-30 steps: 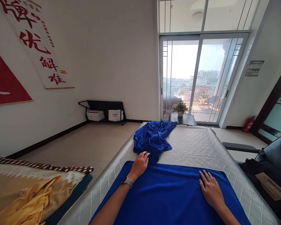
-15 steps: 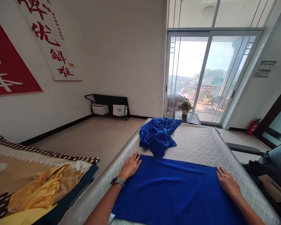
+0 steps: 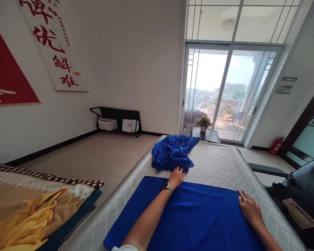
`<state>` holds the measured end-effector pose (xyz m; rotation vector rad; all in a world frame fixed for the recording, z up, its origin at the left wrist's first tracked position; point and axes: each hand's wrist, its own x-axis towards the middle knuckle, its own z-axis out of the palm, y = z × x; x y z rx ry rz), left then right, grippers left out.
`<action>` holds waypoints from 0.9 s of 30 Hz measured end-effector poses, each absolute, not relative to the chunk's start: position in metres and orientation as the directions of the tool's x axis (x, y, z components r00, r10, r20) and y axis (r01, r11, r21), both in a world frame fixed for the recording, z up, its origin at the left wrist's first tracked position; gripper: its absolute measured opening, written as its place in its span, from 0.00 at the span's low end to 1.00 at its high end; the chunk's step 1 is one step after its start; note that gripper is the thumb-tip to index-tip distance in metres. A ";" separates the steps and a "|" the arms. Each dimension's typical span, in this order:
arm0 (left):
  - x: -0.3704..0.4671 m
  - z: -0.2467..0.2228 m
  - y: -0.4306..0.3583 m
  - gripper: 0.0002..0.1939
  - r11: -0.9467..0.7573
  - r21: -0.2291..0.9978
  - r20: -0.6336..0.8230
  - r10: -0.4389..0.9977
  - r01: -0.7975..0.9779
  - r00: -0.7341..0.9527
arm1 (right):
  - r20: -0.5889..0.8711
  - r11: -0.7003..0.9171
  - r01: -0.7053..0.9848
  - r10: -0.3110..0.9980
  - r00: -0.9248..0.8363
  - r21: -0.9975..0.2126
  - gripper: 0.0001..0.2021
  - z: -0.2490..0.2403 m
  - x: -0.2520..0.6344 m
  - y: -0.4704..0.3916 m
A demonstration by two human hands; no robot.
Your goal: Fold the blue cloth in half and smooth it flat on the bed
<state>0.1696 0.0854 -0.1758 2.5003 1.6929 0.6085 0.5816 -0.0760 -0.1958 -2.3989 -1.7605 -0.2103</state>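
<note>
A blue cloth (image 3: 199,212) is spread nearly flat on the quilted bed (image 3: 219,164), with a few soft wrinkles. Just beyond its far edge lies a second blue cloth (image 3: 172,153), crumpled in a heap. My left hand (image 3: 176,177), a watch on its wrist, reaches across the flat cloth and touches the near edge of the heap, fingers slightly bent and apart. At the flat cloth's far right corner, my right hand (image 3: 249,205) rests palm down, fingers stretched out. The near part of the flat cloth is cut off by the frame.
Left of the bed, a tan blanket (image 3: 13,191) and yellow fabric (image 3: 39,219) lie on another surface. To the right are a dark bag (image 3: 285,209) and a grey armrest (image 3: 267,169). A potted plant (image 3: 203,122) stands on a small table before the glass doors.
My left hand has left the flat cloth's far left corner and moved right and forward to the crumpled cloth, whose near tip is pushed back. My right hand stays at its corner.
</note>
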 end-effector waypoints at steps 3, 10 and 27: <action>0.189 -0.178 0.091 0.24 -0.421 0.282 0.275 0.896 0.862 0.347 | 0.208 -0.295 0.953 0.930 0.304 -0.071 0.28 -0.196 0.582 -0.077; 0.149 -0.168 0.065 0.23 -0.477 0.295 0.308 0.868 0.828 0.391 | 0.218 -0.304 0.952 0.927 0.307 -0.047 0.27 -0.195 0.582 -0.077; -0.029 -0.187 0.056 0.15 -0.161 0.320 0.320 0.946 0.934 0.053 | 0.101 -0.239 0.969 0.964 0.244 -0.064 0.22 -0.161 0.607 -0.059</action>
